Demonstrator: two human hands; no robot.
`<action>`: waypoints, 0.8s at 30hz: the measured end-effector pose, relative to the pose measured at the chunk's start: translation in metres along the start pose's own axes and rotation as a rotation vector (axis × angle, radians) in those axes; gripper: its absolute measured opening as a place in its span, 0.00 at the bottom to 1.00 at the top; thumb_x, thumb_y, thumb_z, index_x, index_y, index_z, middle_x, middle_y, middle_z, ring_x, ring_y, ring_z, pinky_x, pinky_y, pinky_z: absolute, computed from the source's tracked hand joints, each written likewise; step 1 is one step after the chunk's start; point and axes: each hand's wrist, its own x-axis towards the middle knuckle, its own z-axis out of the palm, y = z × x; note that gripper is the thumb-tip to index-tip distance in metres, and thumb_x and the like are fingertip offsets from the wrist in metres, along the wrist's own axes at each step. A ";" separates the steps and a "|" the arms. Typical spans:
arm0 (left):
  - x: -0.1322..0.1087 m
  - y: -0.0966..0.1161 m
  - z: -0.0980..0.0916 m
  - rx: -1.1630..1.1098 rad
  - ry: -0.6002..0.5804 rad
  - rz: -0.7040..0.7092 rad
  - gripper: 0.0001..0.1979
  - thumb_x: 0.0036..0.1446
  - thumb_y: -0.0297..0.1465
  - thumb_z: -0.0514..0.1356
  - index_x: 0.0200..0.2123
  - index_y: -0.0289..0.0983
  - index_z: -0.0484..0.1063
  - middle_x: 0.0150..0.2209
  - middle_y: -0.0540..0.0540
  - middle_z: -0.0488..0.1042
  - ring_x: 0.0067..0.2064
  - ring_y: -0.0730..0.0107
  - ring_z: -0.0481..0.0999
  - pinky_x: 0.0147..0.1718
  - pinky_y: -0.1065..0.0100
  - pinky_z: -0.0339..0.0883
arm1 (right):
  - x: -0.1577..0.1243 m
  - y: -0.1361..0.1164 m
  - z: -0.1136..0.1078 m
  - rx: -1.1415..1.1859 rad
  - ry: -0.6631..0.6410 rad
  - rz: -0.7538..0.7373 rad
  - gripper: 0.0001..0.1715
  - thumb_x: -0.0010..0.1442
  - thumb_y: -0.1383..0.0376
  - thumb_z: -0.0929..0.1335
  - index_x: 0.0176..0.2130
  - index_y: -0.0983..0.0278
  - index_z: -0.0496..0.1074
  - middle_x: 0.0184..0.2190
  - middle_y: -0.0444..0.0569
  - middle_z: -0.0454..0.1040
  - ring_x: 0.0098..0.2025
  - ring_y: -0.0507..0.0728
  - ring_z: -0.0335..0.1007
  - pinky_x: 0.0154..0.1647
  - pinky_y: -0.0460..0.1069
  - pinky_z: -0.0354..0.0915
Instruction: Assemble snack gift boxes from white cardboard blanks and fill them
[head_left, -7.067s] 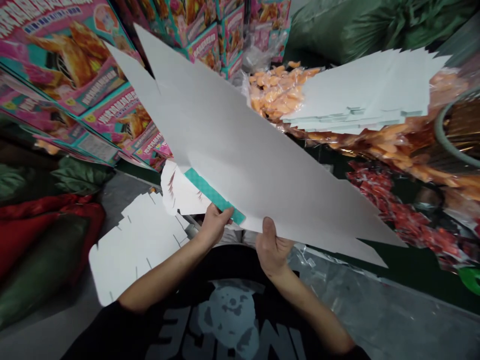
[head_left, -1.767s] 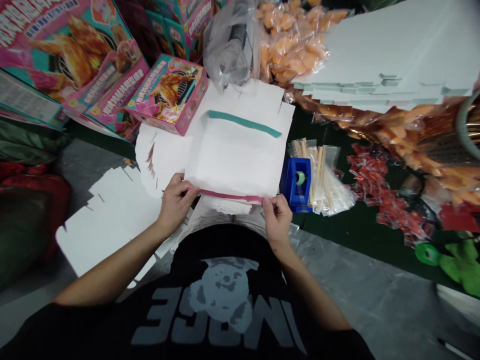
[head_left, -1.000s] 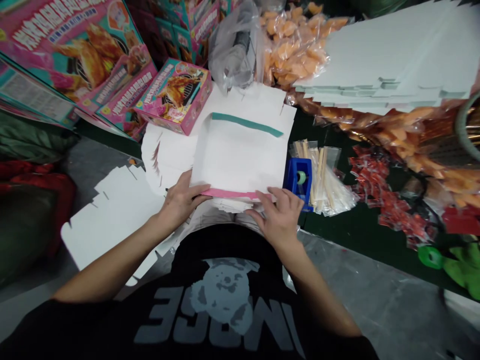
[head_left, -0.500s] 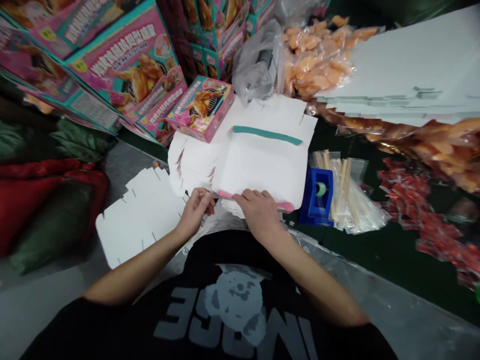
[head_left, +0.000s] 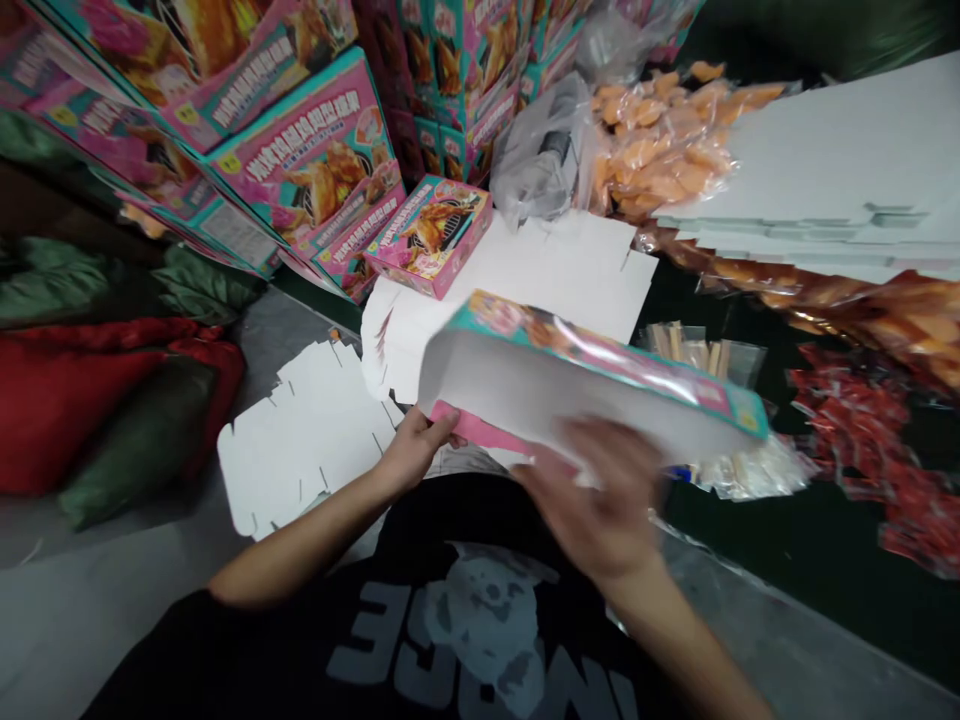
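My hands raise a folded card box (head_left: 570,395), white inside, with a printed teal and pink outer edge along its far side. My left hand (head_left: 415,452) grips its near left end, by a pink strip (head_left: 480,430). My right hand (head_left: 592,500) is blurred at the box's lower edge, so its grip is unclear. Beneath lies a flat white card blank (head_left: 555,270). A small finished pink box (head_left: 427,238) stands on that blank's far left corner.
Stacked pink printed cartons (head_left: 300,160) rise at the far left, above cushions and another white blank (head_left: 307,440) on the floor. To the right lie a stack of white blanks (head_left: 817,170), bagged orange snacks (head_left: 660,140), and red packets (head_left: 870,450).
The flat card has been folded up and lifted, showing its printed outer edge. The teal strip is out of sight. My right hand has moved right, and the view has tilted.
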 end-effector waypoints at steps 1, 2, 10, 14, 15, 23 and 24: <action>0.001 0.003 -0.003 0.032 -0.043 0.016 0.14 0.55 0.42 0.66 0.30 0.35 0.74 0.23 0.49 0.74 0.25 0.72 0.73 0.29 0.69 0.68 | 0.005 0.005 -0.014 0.018 0.192 0.085 0.39 0.52 0.66 0.77 0.59 0.46 0.67 0.59 0.44 0.68 0.63 0.66 0.61 0.57 0.62 0.65; 0.002 0.006 -0.005 0.062 -0.090 0.033 0.15 0.56 0.42 0.65 0.29 0.35 0.74 0.23 0.48 0.74 0.25 0.71 0.73 0.29 0.69 0.67 | 0.010 0.010 -0.026 0.055 0.365 0.181 0.45 0.49 0.64 0.79 0.61 0.43 0.64 0.62 0.41 0.64 0.66 0.67 0.56 0.60 0.63 0.62; 0.020 0.014 -0.013 0.191 -0.215 0.106 0.19 0.56 0.45 0.64 0.23 0.35 0.75 0.21 0.45 0.75 0.24 0.72 0.72 0.26 0.70 0.66 | -0.003 0.042 -0.037 0.529 0.546 0.649 0.27 0.51 0.61 0.77 0.51 0.52 0.75 0.46 0.45 0.77 0.47 0.60 0.76 0.46 0.56 0.73; 0.027 0.008 -0.010 0.093 -0.010 0.094 0.16 0.47 0.42 0.69 0.21 0.37 0.72 0.17 0.49 0.71 0.20 0.72 0.69 0.21 0.71 0.63 | -0.008 0.032 -0.033 0.547 0.490 0.677 0.13 0.54 0.62 0.75 0.42 0.57 0.79 0.34 0.45 0.79 0.35 0.56 0.77 0.37 0.52 0.74; 0.029 0.008 -0.008 0.067 0.045 0.084 0.16 0.46 0.41 0.70 0.21 0.37 0.71 0.16 0.50 0.70 0.19 0.73 0.67 0.20 0.71 0.62 | -0.008 0.029 -0.032 0.537 0.467 0.680 0.12 0.54 0.62 0.75 0.41 0.57 0.78 0.34 0.45 0.79 0.35 0.56 0.77 0.36 0.52 0.73; 0.036 0.015 0.003 -0.040 0.160 0.079 0.13 0.43 0.32 0.66 0.18 0.38 0.63 0.13 0.56 0.60 0.14 0.80 0.56 0.15 0.73 0.49 | -0.010 0.023 -0.029 0.516 0.419 0.726 0.08 0.58 0.59 0.73 0.39 0.58 0.76 0.32 0.43 0.78 0.32 0.54 0.75 0.35 0.51 0.72; 0.036 0.016 0.003 -0.041 0.156 0.083 0.13 0.43 0.31 0.65 0.17 0.38 0.62 0.12 0.57 0.59 0.14 0.80 0.55 0.15 0.73 0.48 | -0.010 0.021 -0.029 0.517 0.408 0.745 0.08 0.58 0.59 0.72 0.39 0.58 0.76 0.32 0.43 0.78 0.32 0.53 0.74 0.35 0.51 0.72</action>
